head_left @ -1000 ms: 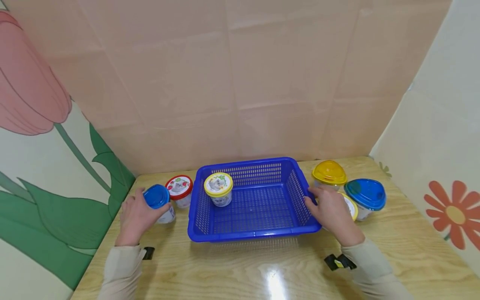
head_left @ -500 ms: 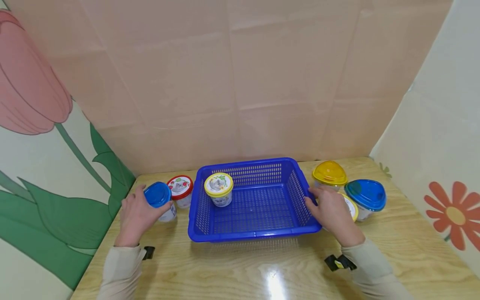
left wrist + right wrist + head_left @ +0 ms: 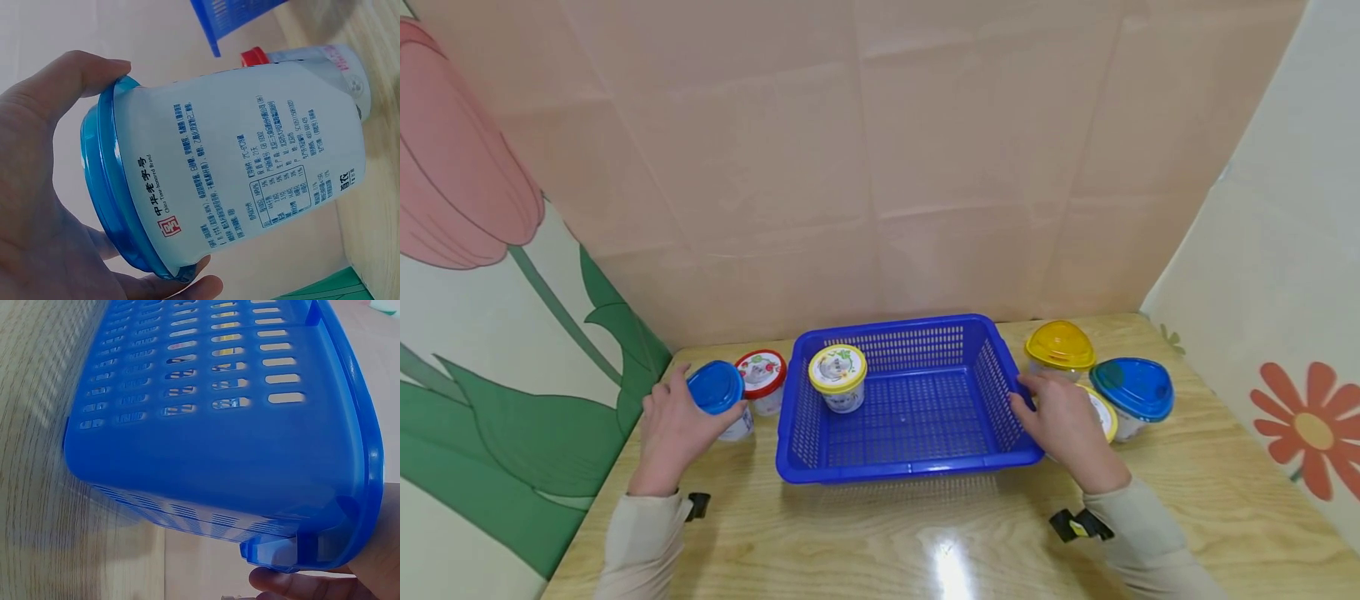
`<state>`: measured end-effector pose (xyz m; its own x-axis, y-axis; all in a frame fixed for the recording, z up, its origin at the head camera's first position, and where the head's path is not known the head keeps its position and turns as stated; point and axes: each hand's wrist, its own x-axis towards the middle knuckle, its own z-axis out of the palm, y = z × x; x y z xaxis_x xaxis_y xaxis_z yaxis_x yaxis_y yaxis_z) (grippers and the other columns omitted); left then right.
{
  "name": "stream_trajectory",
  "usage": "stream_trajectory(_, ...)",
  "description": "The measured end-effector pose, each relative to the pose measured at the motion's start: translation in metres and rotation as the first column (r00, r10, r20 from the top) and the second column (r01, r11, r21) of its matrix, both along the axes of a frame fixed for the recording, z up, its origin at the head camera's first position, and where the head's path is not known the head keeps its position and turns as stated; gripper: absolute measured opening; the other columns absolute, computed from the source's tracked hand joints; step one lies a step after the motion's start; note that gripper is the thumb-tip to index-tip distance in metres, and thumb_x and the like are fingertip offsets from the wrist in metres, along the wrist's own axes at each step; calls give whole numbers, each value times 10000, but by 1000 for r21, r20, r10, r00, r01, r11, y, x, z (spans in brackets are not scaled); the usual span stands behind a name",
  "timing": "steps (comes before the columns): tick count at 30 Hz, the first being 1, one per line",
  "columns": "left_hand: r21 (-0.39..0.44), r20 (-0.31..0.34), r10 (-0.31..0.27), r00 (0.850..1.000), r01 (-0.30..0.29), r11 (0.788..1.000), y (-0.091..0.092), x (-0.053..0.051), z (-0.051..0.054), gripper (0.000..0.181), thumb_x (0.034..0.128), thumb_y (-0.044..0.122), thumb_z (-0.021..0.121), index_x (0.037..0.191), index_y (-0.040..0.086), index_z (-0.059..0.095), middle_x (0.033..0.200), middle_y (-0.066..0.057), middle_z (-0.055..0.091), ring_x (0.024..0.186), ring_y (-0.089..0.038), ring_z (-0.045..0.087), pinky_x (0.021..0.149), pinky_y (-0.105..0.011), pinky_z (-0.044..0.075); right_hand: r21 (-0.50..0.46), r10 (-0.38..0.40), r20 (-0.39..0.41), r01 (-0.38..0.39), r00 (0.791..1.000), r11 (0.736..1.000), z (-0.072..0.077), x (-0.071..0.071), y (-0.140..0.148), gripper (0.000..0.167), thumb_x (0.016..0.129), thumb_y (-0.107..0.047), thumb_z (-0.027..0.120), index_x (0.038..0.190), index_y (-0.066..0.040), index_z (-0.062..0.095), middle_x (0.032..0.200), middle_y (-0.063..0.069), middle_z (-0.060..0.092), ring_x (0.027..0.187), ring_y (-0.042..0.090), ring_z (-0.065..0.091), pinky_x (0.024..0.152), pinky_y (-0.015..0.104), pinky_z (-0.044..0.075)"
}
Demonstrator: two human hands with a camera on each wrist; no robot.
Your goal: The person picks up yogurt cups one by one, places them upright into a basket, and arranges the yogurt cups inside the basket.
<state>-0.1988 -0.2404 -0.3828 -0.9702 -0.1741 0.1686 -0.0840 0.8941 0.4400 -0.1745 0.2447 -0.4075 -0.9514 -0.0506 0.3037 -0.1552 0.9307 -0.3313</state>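
Note:
At the table's left, my left hand (image 3: 673, 425) grips a white tub with a blue lid (image 3: 716, 387) by the lid. The left wrist view shows thumb and fingers round the lid of the white tub (image 3: 237, 156). My right hand (image 3: 1067, 425) holds the right rim of the blue basket (image 3: 910, 468); in the right wrist view its fingers (image 3: 300, 584) curl under the basket's rim (image 3: 372, 456). A yellow-lidded tub (image 3: 837, 370) stands upright inside the basket at the left.
A red-lidded tub (image 3: 761, 373) stands between the left hand and the basket. On the right are a yellow-domed tub (image 3: 1060, 346), a blue-lidded tub (image 3: 1132, 388) and a yellow-lidded tub (image 3: 1101, 412) partly behind the right hand. A pinkish covering (image 3: 880, 167) rises behind the table.
The blue-lidded tub in my left hand has shifted slightly up and towards the red-lidded tub. The right hand and the basket have not visibly moved.

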Motion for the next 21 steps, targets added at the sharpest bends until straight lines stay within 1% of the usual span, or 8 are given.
stream_trajectory(8, -2, -35, -14, 999, 14, 1000, 3, 2, 4, 1088, 774, 558, 774, 1515, -41, 249, 1320, -374, 399, 1189, -515, 343, 899, -695, 402, -2, -4, 2, 4, 1000, 1000, 0, 0, 0, 382, 913, -191, 701, 1161, 99, 674, 1039, 277, 684, 744, 296, 646, 685, 479, 583)
stream_trajectory(12, -7, -51, -20, 999, 19, 1000, 6, 3, 7, 1073, 776, 554, 769, 1517, -28, 255, 1318, -368, 404, 1194, -516, 346, 892, -696, 405, 3, -6, -1, 6, 1000, 1000, -1, 0, 0, 377, 909, -190, 699, 1149, 100, 681, 976, 252, 690, 695, 258, 606, 631, 434, 568)
stream_trajectory(15, -7, -59, -21, 998, 20, 1000, 8, 3, 9, 1065, 773, 547, 769, 1518, -16, 257, 1325, -362, 403, 1207, -515, 346, 890, -697, 412, 5, -5, -4, 5, 1000, 1000, -2, -1, 1, 373, 906, -188, 698, 1139, 102, 685, 919, 226, 690, 651, 223, 555, 578, 384, 531)
stream_trajectory(21, -13, -82, -31, 996, 30, 999, 12, 4, 14, 1053, 776, 553, 767, 1503, -28, 275, 1315, -363, 409, 1196, -511, 352, 877, -685, 426, 1, -6, -1, 6, 1000, 1000, -1, -2, 0, 374, 909, -193, 700, 1139, 101, 685, 905, 216, 689, 637, 211, 539, 555, 349, 510)
